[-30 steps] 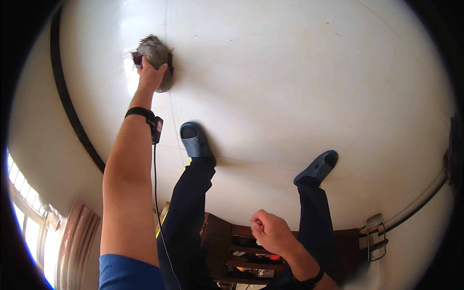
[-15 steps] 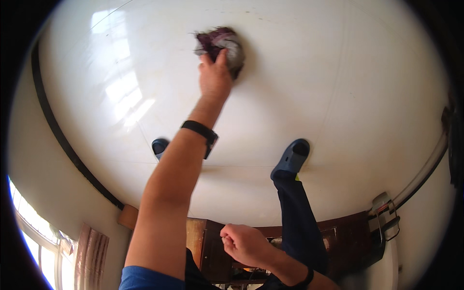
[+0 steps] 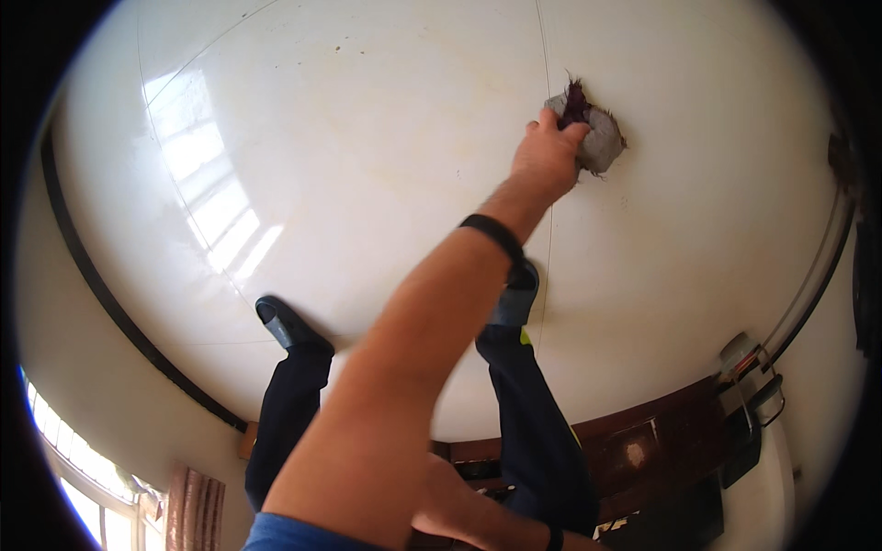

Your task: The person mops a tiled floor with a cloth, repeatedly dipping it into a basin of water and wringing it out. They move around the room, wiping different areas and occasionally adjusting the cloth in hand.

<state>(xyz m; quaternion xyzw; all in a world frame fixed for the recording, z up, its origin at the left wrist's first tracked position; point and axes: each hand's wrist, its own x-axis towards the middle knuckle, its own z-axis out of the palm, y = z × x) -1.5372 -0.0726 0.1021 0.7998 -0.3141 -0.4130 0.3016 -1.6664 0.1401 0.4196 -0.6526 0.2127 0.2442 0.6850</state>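
Note:
A frayed grey and dark maroon rag [image 3: 604, 142] lies bunched on the pale tiled floor [image 3: 386, 165], toward the far right. My left hand [image 3: 549, 158] presses on it from its near left side, with fingers and thumb closed on the cloth. That arm is stretched out across my body and wears a black watch. Low in the view, my right hand [image 3: 452, 500] is tucked behind my left upper arm. Its fingers are hidden, so what it does or holds does not show. A black band circles the right wrist.
My feet in dark slippers [image 3: 280, 319] stand apart on the floor. Behind me are dark red wooden furniture [image 3: 634, 450] and a metal-framed chair [image 3: 755, 390]. A black skirting strip [image 3: 110, 289] edges the left wall, near a window and curtain [image 3: 195, 510]. Small specks [image 3: 337, 48] dot the far floor.
My left hand has swept the rag across the floor to the right. My right hand, earlier seen as a fist, is now partly behind the left arm. The view has shifted.

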